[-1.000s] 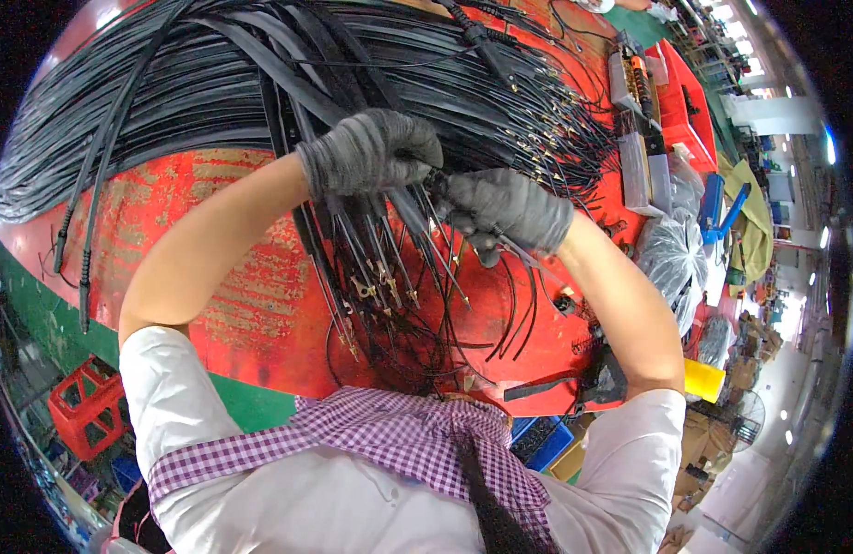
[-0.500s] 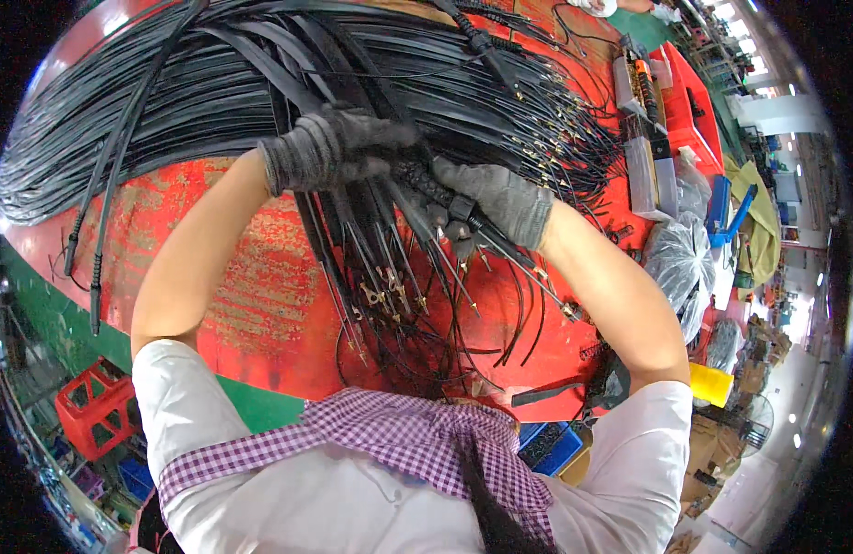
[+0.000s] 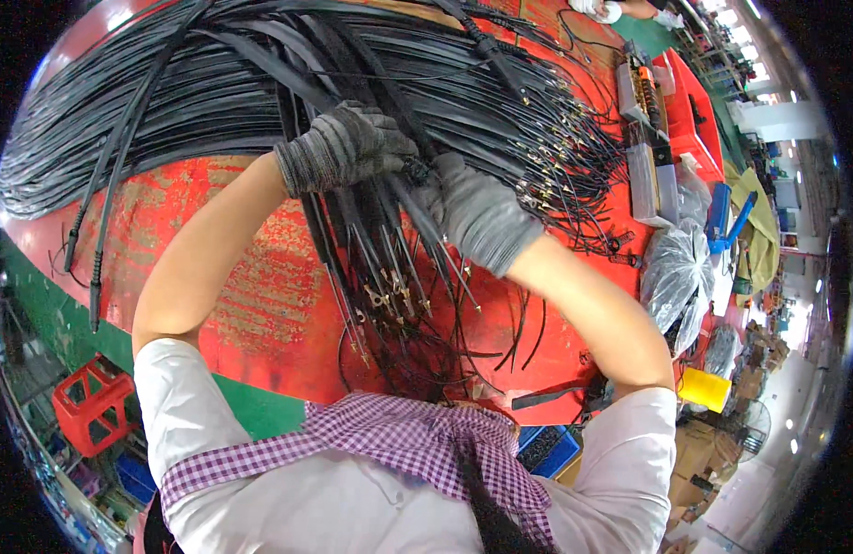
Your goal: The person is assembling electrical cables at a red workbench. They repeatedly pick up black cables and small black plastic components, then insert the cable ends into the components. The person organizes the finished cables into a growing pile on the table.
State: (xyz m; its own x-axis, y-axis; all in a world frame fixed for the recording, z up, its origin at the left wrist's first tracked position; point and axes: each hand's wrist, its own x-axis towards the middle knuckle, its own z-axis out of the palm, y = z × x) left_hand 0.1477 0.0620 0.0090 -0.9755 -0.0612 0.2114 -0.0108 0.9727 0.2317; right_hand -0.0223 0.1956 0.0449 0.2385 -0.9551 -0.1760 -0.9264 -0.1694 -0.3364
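Observation:
My left hand (image 3: 348,148), in a dark grey knitted glove, is closed around a black cable that runs down from the big bundle. Close beside it my right hand (image 3: 482,217), gloved the same way, has its back turned up and is curled on the same cable. Most of its fingers are hidden under the palm. A bit of ribbed black sleeve (image 3: 415,170) shows between the two hands. Below them several black cable ends (image 3: 390,286) with small brass-coloured metal tips fan out over the red table (image 3: 251,277).
A long bundle of black cables (image 3: 186,102) crosses the far side, its metal-tipped ends (image 3: 556,148) at the right. Two thin cables (image 3: 103,222) hang over the left edge. Right: a red bin (image 3: 692,115), clear plastic bags (image 3: 676,268), a blue tool (image 3: 720,217). A red stool (image 3: 92,406) stands lower left.
My right hand has turned over and moved slightly down and left, its back now facing up. The ribbed sleeve and collar it held are now mostly covered. My left hand has shifted slightly right.

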